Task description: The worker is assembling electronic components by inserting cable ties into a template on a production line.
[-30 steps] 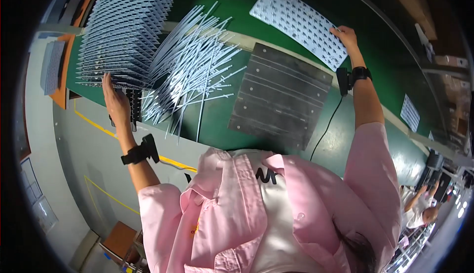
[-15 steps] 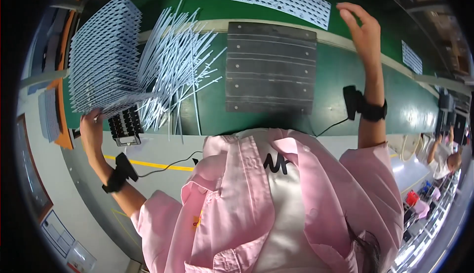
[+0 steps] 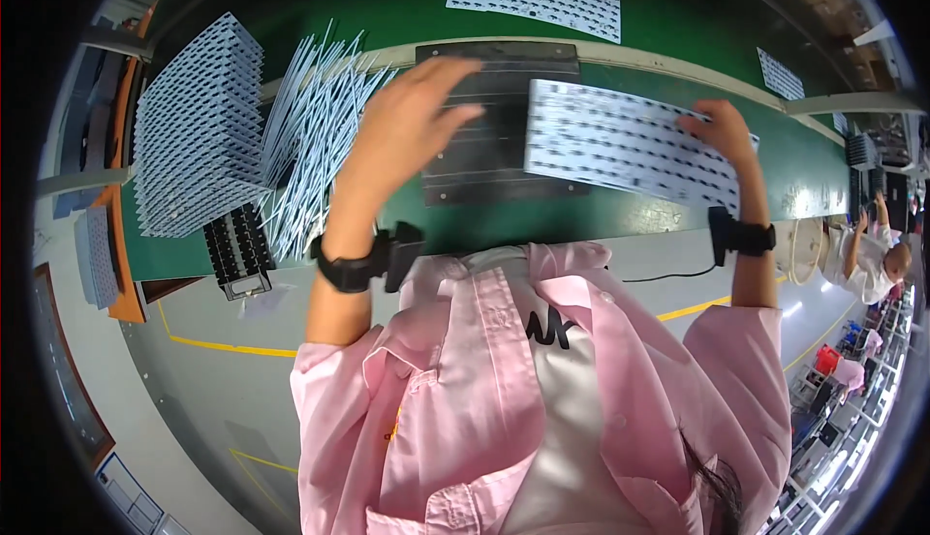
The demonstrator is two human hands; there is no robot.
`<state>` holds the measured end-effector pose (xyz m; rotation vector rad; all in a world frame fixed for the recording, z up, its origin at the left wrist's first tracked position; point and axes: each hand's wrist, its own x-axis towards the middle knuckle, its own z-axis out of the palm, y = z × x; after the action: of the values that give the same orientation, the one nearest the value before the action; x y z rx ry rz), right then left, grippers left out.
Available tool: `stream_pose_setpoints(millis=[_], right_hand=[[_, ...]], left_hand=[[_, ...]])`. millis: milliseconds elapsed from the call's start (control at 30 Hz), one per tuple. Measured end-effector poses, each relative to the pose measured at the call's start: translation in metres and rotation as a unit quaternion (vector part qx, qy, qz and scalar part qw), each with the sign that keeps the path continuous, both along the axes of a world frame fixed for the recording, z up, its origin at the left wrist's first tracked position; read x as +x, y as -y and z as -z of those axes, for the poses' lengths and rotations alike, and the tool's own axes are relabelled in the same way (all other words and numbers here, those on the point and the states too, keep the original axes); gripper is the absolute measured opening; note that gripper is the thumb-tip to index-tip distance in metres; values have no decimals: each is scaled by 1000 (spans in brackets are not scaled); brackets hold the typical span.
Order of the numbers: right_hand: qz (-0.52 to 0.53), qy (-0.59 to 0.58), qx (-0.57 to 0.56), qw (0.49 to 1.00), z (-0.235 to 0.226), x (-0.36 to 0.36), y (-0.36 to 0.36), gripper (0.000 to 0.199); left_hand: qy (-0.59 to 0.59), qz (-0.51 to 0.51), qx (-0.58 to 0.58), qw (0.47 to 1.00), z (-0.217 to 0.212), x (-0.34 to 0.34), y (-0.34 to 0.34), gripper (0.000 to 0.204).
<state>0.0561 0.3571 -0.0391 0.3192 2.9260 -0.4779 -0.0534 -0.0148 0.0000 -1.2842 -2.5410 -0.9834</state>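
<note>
green conveyor belt (image 3: 678, 215) | dark slotted jig plate (image 3: 484, 162) on belt | white perforated circuit panel (image 3: 620, 138) overlapping jig's right part | left hand (image 3: 412, 123) spread, fingers loose, above jig's left part | right hand (image 3: 722, 133) pinching panel's right end

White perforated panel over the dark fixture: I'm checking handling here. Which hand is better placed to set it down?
Right: the right hand grips the white panel by its edge; the left hand hovers open over the dark fixture.

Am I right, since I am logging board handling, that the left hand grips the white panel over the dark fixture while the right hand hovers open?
No, reversed: the head view shows the right hand gripping the white panel over the dark fixture, the left hand hovering open.
</note>
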Motion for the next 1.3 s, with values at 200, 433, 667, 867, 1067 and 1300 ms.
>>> stream_pose_setpoints(millis=[200,433,667,867,1067,1300], right_hand=[[18,148,58,987,54,-15,-62,35],[-123,-109,-120,979,82,-100,99,48],[-162,-318,-33,934,38,-89,182,31],[-118,-362,-25,924,61,-60,179,26],[-99,-356,-17,929,67,-51,188,25],[-134,-310,27,941,71,-59,180,24]], left_hand=[[155,-135,-125,971,39,17,97,29],[167,-133,-107,971,41,9,95,37],[-128,-214,-170,954,54,-26,61,32],[6,-117,-241,963,65,-26,54,17],[-49,-97,-201,974,79,-23,59,14],[-16,-86,-210,974,81,-31,57,21]])
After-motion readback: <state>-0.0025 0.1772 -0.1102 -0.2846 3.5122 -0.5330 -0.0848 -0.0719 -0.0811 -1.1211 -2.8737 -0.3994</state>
